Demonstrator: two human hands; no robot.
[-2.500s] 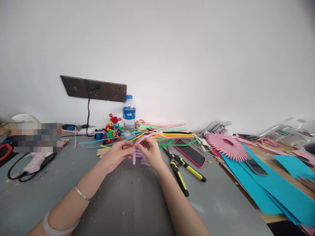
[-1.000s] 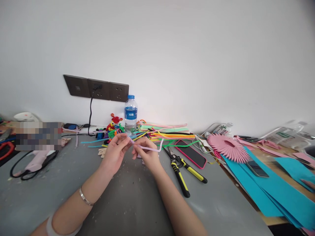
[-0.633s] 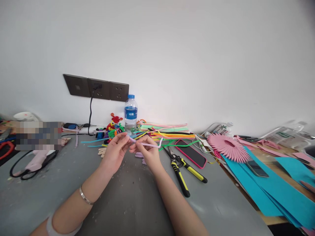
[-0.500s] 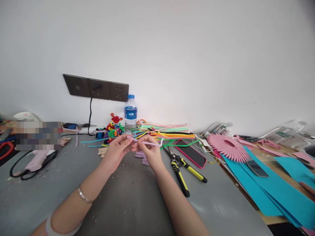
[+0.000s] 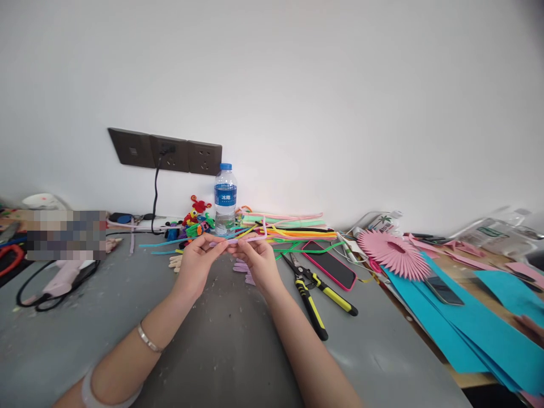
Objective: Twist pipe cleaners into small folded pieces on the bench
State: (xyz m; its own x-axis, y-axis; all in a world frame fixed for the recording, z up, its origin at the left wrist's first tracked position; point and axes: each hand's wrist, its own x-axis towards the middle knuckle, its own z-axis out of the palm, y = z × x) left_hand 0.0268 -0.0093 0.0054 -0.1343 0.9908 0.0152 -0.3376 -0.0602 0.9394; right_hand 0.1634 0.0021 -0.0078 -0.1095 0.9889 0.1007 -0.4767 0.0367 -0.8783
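Between my two hands is a light purple pipe cleaner [image 5: 255, 239], bent upward near its right end. My left hand [image 5: 198, 260] pinches it toward its left part, thumb against fingers. My right hand [image 5: 259, 260] pinches it close by, thumb on top, with the bent end rising past the fingers. Partly hidden behind my right hand, a few short purple pieces [image 5: 242, 269] lie on the grey table. Short cream pieces [image 5: 174, 262] lie beside my left hand. Beyond the hands is a pile of coloured pipe cleaners [image 5: 297, 232].
Black-and-yellow pliers [image 5: 312, 289] and a pink-cased phone [image 5: 331, 266] lie at right. A water bottle [image 5: 225, 198] stands by the wall near small pipe-cleaner figures [image 5: 198, 218]. A pink glue gun [image 5: 63, 277] lies left, a pleated pink paper fan [image 5: 395, 255] and blue sheets [image 5: 467, 328] right.
The pipe cleaner has shifted left and turned between my fingers; its bent end now points up higher. My hands have moved slightly, and the table items stay put.
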